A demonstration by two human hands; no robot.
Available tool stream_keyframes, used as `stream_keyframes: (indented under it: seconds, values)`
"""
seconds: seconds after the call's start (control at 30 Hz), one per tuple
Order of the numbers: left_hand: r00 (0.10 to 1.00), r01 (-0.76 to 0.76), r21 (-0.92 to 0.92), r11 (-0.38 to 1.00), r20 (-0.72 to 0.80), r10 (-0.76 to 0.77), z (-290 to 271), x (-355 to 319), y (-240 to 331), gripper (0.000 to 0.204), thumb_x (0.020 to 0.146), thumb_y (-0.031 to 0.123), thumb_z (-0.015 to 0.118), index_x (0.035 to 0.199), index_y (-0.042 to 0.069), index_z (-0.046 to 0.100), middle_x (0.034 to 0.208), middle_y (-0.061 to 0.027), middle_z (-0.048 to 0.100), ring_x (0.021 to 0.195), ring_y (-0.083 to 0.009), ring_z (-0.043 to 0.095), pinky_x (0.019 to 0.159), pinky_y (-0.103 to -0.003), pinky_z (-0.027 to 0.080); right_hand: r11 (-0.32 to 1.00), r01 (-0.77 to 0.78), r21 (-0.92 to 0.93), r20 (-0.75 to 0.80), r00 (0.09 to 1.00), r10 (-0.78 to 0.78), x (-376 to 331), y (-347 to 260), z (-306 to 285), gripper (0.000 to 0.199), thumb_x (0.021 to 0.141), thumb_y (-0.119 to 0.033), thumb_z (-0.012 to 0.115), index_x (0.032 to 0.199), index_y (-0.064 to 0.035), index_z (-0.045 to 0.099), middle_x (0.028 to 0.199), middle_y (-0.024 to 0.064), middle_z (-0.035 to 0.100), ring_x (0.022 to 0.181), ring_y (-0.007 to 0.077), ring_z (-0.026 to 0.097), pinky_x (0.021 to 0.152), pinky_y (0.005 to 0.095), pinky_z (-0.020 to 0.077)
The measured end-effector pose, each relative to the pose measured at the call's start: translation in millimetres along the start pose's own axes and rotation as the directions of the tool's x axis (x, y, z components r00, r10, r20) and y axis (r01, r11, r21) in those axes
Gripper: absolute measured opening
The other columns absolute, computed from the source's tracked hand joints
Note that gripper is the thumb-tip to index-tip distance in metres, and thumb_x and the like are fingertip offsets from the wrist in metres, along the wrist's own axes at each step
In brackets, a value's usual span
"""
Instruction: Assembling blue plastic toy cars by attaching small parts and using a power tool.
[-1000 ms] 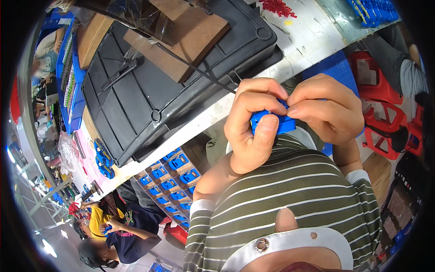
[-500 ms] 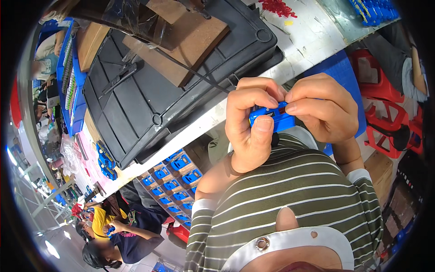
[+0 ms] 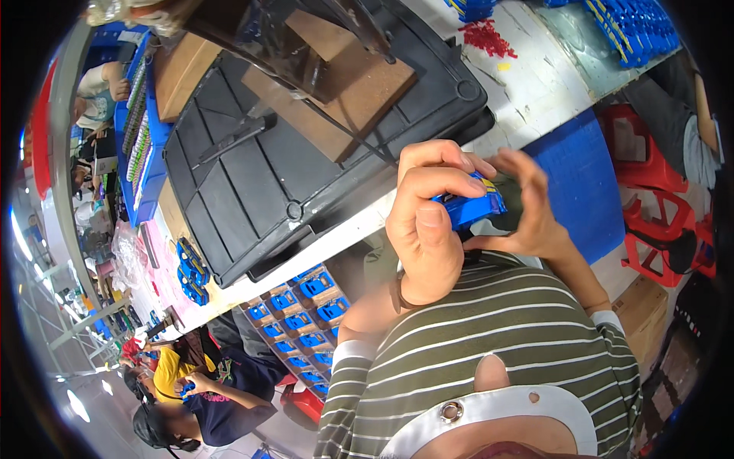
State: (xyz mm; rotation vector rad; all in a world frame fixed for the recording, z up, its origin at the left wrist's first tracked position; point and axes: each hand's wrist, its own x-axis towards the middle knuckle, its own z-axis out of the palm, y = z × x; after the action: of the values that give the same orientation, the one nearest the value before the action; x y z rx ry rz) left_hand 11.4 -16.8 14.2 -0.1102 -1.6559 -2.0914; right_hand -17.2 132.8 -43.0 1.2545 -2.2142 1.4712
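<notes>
From my remote seat, I see my left hand (image 3: 417, 237) grasping a blue toy car (image 3: 470, 210) beyond the desk (image 3: 527, 107)'s near edge; my right hand (image 3: 540, 222), fingers spread, holds nothing beside it.

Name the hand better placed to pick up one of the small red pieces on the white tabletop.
Probably the right hand: its fingers are spread and look empty, while the left hand grips a blue plastic piece.

The small blue moulded piece (image 3: 475, 211) is smooth, glossy plastic. At left, the large black ribbed crate (image 3: 237, 191) is satin plastic (lightly flecked); the flat brown board (image 3: 355, 99) on it looks like matt wood. The white tabletop (image 3: 535, 115) is marked and scuffed; the olive, white-striped shirt (image 3: 505, 321) is matt cloth.
</notes>
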Motion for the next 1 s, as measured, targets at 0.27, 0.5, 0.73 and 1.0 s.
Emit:
stream_keyframes:
  seconds: [0.27, 0.5, 0.73, 1.0]
  values:
    - [0.989, 0.092, 0.036, 0.995, -0.124, -0.086, 7, 7, 8, 0.045, 0.099, 0.041, 0.023, 0.097, 0.003, 0.048, 0.106, -0.0141, 0.047, 0.089, -0.0269, 0.058, 0.078, -0.037, 0.048, 0.986, 0.069, -0.151, -0.173, 0.98, -0.095, -2, -8, 28, 0.086, 0.067, -0.008, 0.078, 0.135, -0.0053, 0.026, 0.12, 0.0221, 0.037, 0.095, 0.0325, 0.053, 0.074, 0.0389, 0.0489]
    - [0.994, 0.088, -0.193, 0.977, -0.047, -0.099, 9, 4, 20, 0.041, 0.093, 0.034, 0.04, 0.117, 0.001, 0.038, 0.109, -0.0186, 0.049, 0.095, -0.0278, 0.056, 0.081, -0.037, 0.047, 0.976, 0.139, -0.171, -0.197, 0.965, -0.172, 2, -9, 15, 0.082, 0.065, -0.011, 0.08, 0.13, -0.0015, 0.032, 0.116, 0.022, 0.041, 0.094, 0.0321, 0.055, 0.074, 0.0374, 0.0492]
    - [0.997, -0.068, 0.111, 0.991, 0.047, 0.063, -9, 2, 14, 0.05, 0.096, 0.043, 0.032, 0.11, -0.001, 0.048, 0.108, -0.0187, 0.05, 0.092, -0.0276, 0.059, 0.079, -0.037, 0.049, 0.979, 0.193, -0.063, -0.218, 0.955, -0.202, 7, -14, 10, 0.081, 0.067, -0.015, 0.08, 0.13, -0.0004, 0.032, 0.116, 0.0231, 0.044, 0.089, 0.0305, 0.059, 0.068, 0.0354, 0.0518]
    - [0.978, 0.192, 0.036, 0.981, -0.094, -0.188, -6, 10, 27, 0.054, 0.099, 0.04, 0.031, 0.123, -0.007, 0.043, 0.11, -0.0168, 0.057, 0.098, -0.0284, 0.061, 0.086, -0.033, 0.05, 0.996, -0.067, 0.057, -0.064, 0.995, 0.07, 35, -51, -37, 0.079, 0.059, -0.012, 0.085, 0.124, -0.0007, 0.04, 0.117, 0.0241, 0.048, 0.092, 0.0247, 0.059, 0.075, 0.0312, 0.0526]
